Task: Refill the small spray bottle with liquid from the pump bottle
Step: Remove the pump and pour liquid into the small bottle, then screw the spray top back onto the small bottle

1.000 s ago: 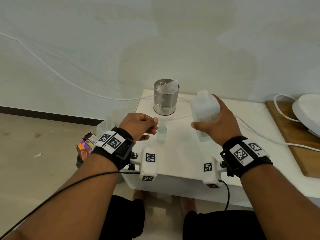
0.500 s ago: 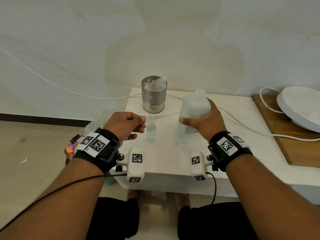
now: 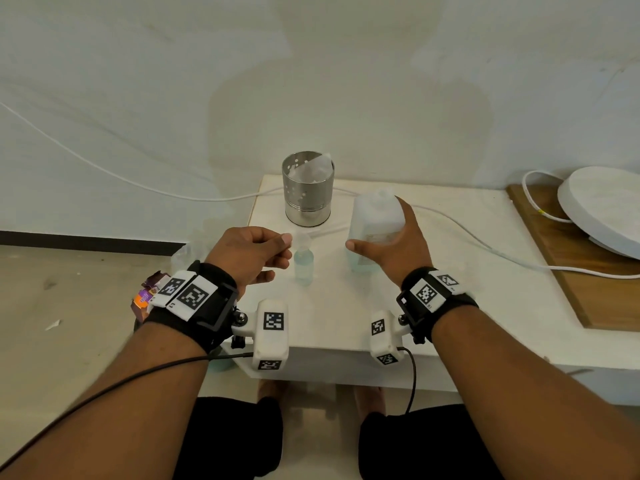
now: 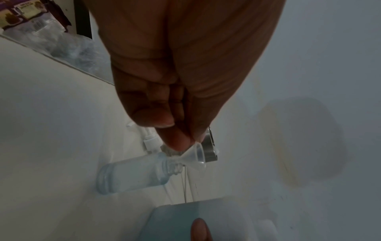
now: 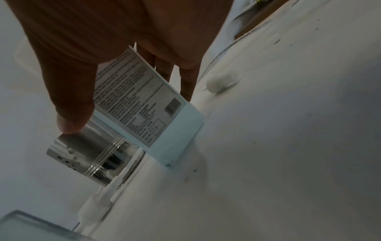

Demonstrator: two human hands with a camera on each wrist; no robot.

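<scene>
Here, a pale wall (image 3: 311, 81) with faint stains fills the room behind, a dark skirting strip along its foot and a beige floor (image 3: 69, 323) below. A low white table (image 3: 346, 317) stands against the wall, its top speckled with small dark marks in the right wrist view. A wooden board (image 3: 571, 299) lies at the table's right edge, carrying a round white disc (image 3: 602, 206). A white cable (image 3: 138, 183) runs along the wall and across the back of the table. A colourful wrapper (image 3: 145, 299) lies on the floor off the table's left edge.

Near the back left corner stands a perforated metal canister (image 3: 307, 188). Just right of it, the pump bottle (image 3: 375, 220), its head off and bluish liquid low inside, stands upright on the table; the right hand (image 3: 398, 251) is wrapped around its labelled side, thumb forward. A white pump head (image 4: 151, 141) lies on the table beside the canister.

Toward the table's left edge stands the small spray bottle (image 3: 304, 265), uncapped, nearly full of pale blue liquid. A tiny clear funnel (image 4: 195, 153) sits at its neck, pinched between thumb and fingertip of the left hand (image 3: 249, 258), its other fingers curled in.
</scene>
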